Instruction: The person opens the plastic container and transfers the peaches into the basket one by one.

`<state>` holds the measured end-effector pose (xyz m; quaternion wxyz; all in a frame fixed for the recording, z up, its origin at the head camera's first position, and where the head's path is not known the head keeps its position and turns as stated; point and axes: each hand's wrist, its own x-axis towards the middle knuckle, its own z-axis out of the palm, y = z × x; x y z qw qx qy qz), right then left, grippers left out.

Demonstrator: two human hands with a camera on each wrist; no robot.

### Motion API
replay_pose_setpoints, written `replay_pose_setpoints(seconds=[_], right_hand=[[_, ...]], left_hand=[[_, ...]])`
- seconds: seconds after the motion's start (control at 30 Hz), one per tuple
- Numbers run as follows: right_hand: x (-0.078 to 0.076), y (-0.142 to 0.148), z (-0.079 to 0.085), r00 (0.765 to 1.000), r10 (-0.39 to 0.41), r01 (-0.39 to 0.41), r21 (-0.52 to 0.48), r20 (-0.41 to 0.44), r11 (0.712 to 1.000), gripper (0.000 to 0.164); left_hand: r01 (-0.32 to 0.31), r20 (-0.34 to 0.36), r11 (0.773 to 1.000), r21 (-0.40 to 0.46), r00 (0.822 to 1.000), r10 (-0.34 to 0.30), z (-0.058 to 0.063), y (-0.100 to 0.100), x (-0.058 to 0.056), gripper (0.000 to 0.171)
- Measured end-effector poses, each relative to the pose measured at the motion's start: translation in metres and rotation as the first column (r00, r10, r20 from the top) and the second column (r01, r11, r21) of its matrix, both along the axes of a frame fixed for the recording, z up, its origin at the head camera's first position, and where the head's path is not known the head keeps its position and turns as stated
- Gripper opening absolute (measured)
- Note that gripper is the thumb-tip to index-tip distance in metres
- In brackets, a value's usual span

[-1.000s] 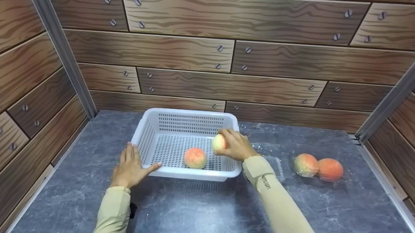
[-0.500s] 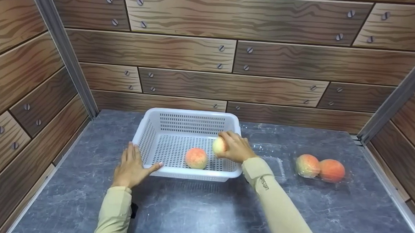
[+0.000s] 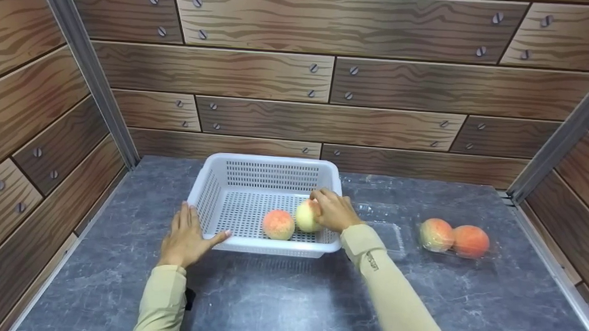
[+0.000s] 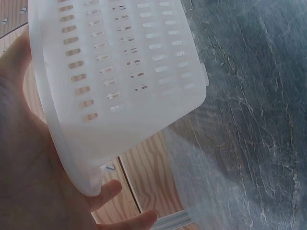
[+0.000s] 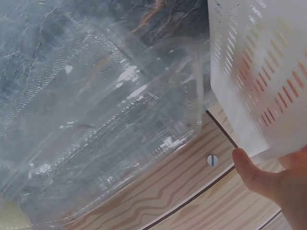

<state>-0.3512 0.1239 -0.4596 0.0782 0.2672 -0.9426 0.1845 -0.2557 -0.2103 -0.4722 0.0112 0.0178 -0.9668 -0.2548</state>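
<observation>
A white perforated plastic basket [image 3: 211,209] stands on the table with one red-and-yellow peach [image 3: 278,224] on its floor. My right hand [image 3: 338,211] reaches over the right rim and holds a second, paler peach [image 3: 307,216] low inside the basket, close beside the first. My left hand [image 3: 185,238] rests against the basket's front left corner, fingers straight along the outside and thumb over the front rim. In the left wrist view the basket's rim [image 4: 53,120] lies against the palm. The right wrist view shows the peaches only as colour through the slots.
A clear plastic clamshell [image 5: 120,120] lies right of the basket, partly behind the right forearm. Farther right, two peaches [image 3: 437,235] sit in another clear pack. Wood-patterned walls [image 3: 256,118] enclose the back and sides of the grey marbled table [image 3: 262,305].
My right hand has lowered the second peach toward the basket floor, and more of that peach shows now. My left hand keeps its place on the basket.
</observation>
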Motion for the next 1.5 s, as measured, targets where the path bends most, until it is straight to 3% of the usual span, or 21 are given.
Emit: replay_pose_setpoints(seconds=[0.1, 0.3, 0.63, 1.0, 1.5], right_hand=[[-0.001, 0.000, -0.002, 1.000, -0.005, 0.005, 0.031, 0.002, 1.000, 0.036], [0.000, -0.001, -0.004, 0.998, -0.020, 0.015, 0.085, 0.061, 0.996, 0.045], [0.001, 0.000, -0.007, 0.998, -0.032, 0.027, 0.088, 0.053, 0.996, 0.044], [0.004, -0.001, -0.020, 0.997, -0.057, 0.061, 0.076, -0.050, 0.995, 0.038], [0.006, -0.001, -0.022, 0.995, -0.085, 0.088, 0.055, -0.058, 0.995, 0.034]], left_hand=[[-0.003, 0.005, 1.000, -0.002, 1.000, 0.003, 0.001, 0.000, 0.001, 0.119], [-0.004, 0.012, 1.000, 0.006, 1.000, 0.004, 0.001, 0.000, 0.001, 0.119], [-0.002, -0.004, 1.000, -0.006, 1.000, 0.002, 0.001, 0.001, 0.000, 0.117], [-0.004, -0.003, 1.000, -0.005, 1.000, 0.004, 0.000, 0.002, 0.000, 0.118], [0.002, 0.012, 1.000, -0.013, 1.000, -0.002, 0.001, 0.001, 0.000, 0.119]])
